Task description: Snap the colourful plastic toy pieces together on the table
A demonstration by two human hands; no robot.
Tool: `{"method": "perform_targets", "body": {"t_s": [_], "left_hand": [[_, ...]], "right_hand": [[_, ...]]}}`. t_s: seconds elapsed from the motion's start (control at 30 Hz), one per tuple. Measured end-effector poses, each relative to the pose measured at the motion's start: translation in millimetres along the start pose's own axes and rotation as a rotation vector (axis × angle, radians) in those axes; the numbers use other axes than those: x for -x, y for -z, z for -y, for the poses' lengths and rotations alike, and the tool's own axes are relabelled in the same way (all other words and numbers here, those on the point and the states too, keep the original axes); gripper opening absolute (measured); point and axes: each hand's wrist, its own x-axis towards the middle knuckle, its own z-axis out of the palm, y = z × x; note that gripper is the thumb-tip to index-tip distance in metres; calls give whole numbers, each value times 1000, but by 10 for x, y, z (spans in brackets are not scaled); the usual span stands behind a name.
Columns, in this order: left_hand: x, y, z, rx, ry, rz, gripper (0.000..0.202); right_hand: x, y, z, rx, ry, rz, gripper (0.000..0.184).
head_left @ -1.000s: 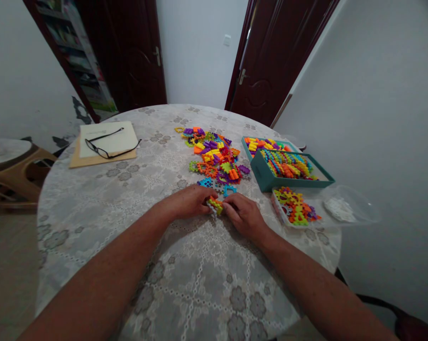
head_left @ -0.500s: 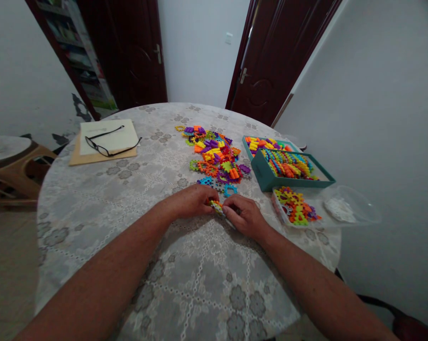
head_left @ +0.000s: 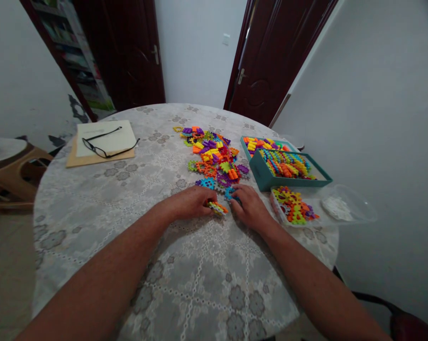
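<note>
Where the hands met: on the tablecloth, on the near left of the teal box, both palms faced down and the forearms ran back toward the camera.
Left hand: left of the teal box and farther from it than the right hand; its fingers were drawn together and pinched on the left end of the small joined piece.
Small joined piece: a short cluster of orange, yellow and green parts, low at the cloth between the two hands, clear of the right hand.
Right hand: just in front of the teal box's near left corner; its fingertips lay on a blue piece, but whether they gripped it or only rested on it could not be told.
Loose pile: purple, orange, yellow and green pieces spread on the cloth just left of the teal box, with the blue piece at its near edge.
Teal box: open, packed with rows of coloured pieces.
Clear tray: just in front of the teal box, holding more pieces.
Clear lid: near the teal box's front right corner, beside the tray.
Glasses: folded open on a booklet, well to the left of the teal box, past the pile.
</note>
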Motion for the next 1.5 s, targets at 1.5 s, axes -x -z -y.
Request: {"method": "perform_targets", "body": {"t_s": [1.5], "left_hand": [[-4,-33,43,50,19,-41,17]], "right_hand": [[16,96,295,-277,-21,47,31]]}}
